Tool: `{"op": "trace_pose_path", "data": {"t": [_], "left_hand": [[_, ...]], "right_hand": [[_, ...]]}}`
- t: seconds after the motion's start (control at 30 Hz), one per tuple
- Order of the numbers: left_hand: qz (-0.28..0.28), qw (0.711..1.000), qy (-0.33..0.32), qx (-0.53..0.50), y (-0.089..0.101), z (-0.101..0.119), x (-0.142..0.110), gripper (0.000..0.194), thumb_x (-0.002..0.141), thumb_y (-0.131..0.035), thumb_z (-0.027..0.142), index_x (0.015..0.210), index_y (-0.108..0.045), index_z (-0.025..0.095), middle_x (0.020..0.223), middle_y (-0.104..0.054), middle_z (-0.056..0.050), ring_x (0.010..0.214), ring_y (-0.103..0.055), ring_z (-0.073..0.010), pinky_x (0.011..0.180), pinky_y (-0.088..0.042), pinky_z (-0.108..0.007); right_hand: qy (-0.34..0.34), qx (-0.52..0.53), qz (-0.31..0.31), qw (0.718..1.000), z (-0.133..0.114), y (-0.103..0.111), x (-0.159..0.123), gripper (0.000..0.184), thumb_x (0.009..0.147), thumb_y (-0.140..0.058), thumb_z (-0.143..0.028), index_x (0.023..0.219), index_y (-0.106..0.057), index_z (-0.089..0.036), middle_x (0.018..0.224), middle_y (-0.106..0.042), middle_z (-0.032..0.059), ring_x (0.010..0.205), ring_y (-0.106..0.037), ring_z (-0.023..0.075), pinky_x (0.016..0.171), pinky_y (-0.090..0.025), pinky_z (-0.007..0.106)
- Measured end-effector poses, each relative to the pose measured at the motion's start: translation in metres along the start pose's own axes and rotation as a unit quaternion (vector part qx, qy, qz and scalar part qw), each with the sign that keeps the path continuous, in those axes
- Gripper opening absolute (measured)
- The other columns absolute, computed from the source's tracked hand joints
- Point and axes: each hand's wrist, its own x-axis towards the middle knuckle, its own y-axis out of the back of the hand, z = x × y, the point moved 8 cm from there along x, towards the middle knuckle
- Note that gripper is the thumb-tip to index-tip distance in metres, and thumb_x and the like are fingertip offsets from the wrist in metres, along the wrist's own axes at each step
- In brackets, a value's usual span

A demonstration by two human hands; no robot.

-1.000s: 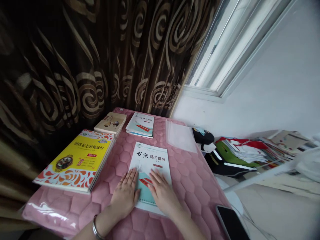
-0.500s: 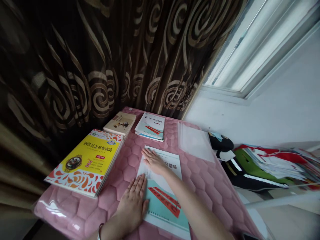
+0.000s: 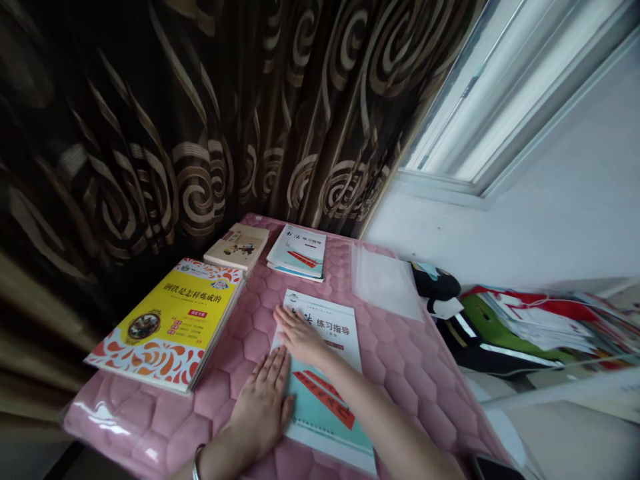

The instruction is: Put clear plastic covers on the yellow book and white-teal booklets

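A white and teal workbook [image 3: 330, 393] with red banners on its cover lies closed on the pink quilted table cover [image 3: 400, 393]. My right hand [image 3: 300, 333] rests flat across its upper left part, fingers out toward the left edge. Beside it, my left hand [image 3: 263, 400] lies with fingers extended along the workbook's left edge, thumb on the cover. Neither hand grips anything. The fingertips of both hands nearly meet at that edge. A bracelet [image 3: 197, 461] circles my left wrist.
A thick yellow book [image 3: 185, 300] lies at left, with a beige book [image 3: 237, 247] behind it. More workbooks [image 3: 299, 250] are stacked at the back. A translucent plastic sheet [image 3: 385, 280] lies at right. Papers and bags [image 3: 505, 327] fill the right side, below the window.
My right hand has slid down and left toward the workbook's left edge, uncovering more of the title. My left hand stays along that edge. The view has shifted slightly.
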Motion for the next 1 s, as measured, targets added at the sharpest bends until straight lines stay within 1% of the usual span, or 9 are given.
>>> {"op": "trace_pose_path", "data": {"t": [0.1, 0.23, 0.3, 0.43, 0.57, 0.67, 0.83, 0.93, 1.0], "left_hand": [[0.009, 1.0, -0.003, 0.005, -0.003, 0.0, 0.0, 0.071, 0.099, -0.034, 0.043, 0.156, -0.005, 0.014, 0.148, -0.047, -0.013, 0.134, -0.047, -0.0246, 0.11, -0.036, -0.038], [0.014, 1.0, -0.003, 0.016, -0.002, 0.001, 0.0, 0.072, 0.098, -0.035, 0.041, 0.156, -0.003, 0.014, 0.151, -0.043, -0.012, 0.135, -0.045, -0.0245, 0.11, -0.035, -0.039], [0.015, 1.0, -0.003, 0.019, -0.001, 0.001, 0.0, 0.071, 0.098, -0.035, 0.04, 0.156, -0.003, 0.014, 0.152, -0.041, -0.012, 0.136, -0.044, -0.0242, 0.111, -0.035, -0.038], [0.016, 1.0, -0.007, 0.02, 0.001, 0.001, 0.0, 0.071, 0.098, -0.036, 0.041, 0.156, -0.005, 0.015, 0.154, -0.039, -0.012, 0.137, -0.043, -0.0239, 0.112, -0.034, -0.038], [0.009, 1.0, -0.008, 0.019, 0.0, 0.0, 0.001, 0.071, 0.098, -0.037, 0.041, 0.156, -0.006, 0.015, 0.154, -0.039, -0.012, 0.137, -0.043, -0.0236, 0.111, -0.035, -0.038], [-0.002, 1.0, -0.001, 0.006, -0.002, -0.002, 0.0, 0.068, 0.098, -0.038, 0.041, 0.156, -0.012, 0.016, 0.154, -0.039, -0.012, 0.137, -0.043, -0.024, 0.111, -0.037, -0.038], [-0.065, 0.995, 0.029, -0.065, -0.004, -0.007, 0.002, 0.06, 0.095, -0.045, 0.036, 0.15, -0.034, 0.015, 0.154, -0.039, -0.012, 0.139, -0.041, -0.0253, 0.112, -0.038, -0.041], [-0.111, 0.982, 0.089, -0.124, -0.005, -0.015, 0.015, 0.054, 0.088, -0.051, 0.024, 0.141, -0.047, 0.017, 0.152, -0.043, -0.011, 0.137, -0.044, -0.0243, 0.111, -0.039, -0.039], [-0.118, 0.971, 0.148, -0.144, -0.002, -0.027, 0.031, 0.045, 0.084, -0.053, 0.018, 0.128, -0.058, 0.018, 0.145, -0.05, -0.013, 0.131, -0.049, -0.0252, 0.109, -0.04, -0.039]], "right_hand": [[0.045, 0.018, 0.0, 0.999, -0.017, 0.0, -0.024, 0.054, 0.103, -0.024, -0.037, 0.154, -0.025, -0.017, 0.159, -0.024, 0.0042, 0.148, -0.018, 0.0175, 0.122, -0.013, 0.041], [0.035, 0.017, -0.008, 0.999, -0.007, 0.004, -0.026, 0.053, 0.103, -0.025, -0.038, 0.153, -0.028, -0.018, 0.158, -0.028, 0.003, 0.148, -0.02, 0.0164, 0.122, -0.014, 0.041], [0.002, 0.012, -0.005, 1.0, 0.008, 0.006, -0.015, 0.053, 0.103, -0.024, -0.037, 0.152, -0.028, -0.019, 0.158, -0.027, 0.0022, 0.148, -0.02, 0.0166, 0.122, -0.014, 0.041], [-0.121, -0.009, 0.021, 0.992, 0.044, 0.014, 0.007, 0.053, 0.103, -0.023, -0.033, 0.152, -0.03, -0.016, 0.159, -0.024, 0.005, 0.148, -0.019, 0.0185, 0.121, -0.014, 0.042], [-0.213, -0.029, 0.028, 0.976, 0.058, 0.019, 0.007, 0.056, 0.102, -0.024, -0.035, 0.151, -0.03, -0.009, 0.159, -0.021, 0.0108, 0.149, -0.017, 0.0224, 0.121, -0.013, 0.043], [-0.244, -0.038, 0.027, 0.969, 0.06, 0.02, -0.019, 0.057, 0.102, -0.024, -0.036, 0.151, -0.031, -0.008, 0.159, -0.021, 0.0127, 0.149, -0.016, 0.0232, 0.121, -0.013, 0.042], [-0.285, -0.044, 0.016, 0.957, 0.071, 0.016, -0.099, 0.058, 0.101, -0.028, -0.038, 0.152, -0.031, -0.01, 0.16, -0.019, 0.012, 0.149, -0.015, 0.0248, 0.121, -0.014, 0.043], [-0.329, -0.034, 0.029, 0.943, 0.076, 0.015, -0.138, 0.058, 0.1, -0.029, -0.04, 0.152, -0.032, -0.013, 0.161, -0.02, 0.0121, 0.148, -0.017, 0.0245, 0.12, -0.019, 0.041], [-0.351, -0.03, 0.043, 0.935, 0.074, 0.016, -0.151, 0.058, 0.1, -0.029, -0.04, 0.152, -0.032, -0.014, 0.16, -0.022, 0.0123, 0.148, -0.018, 0.0239, 0.119, -0.02, 0.04]]}}
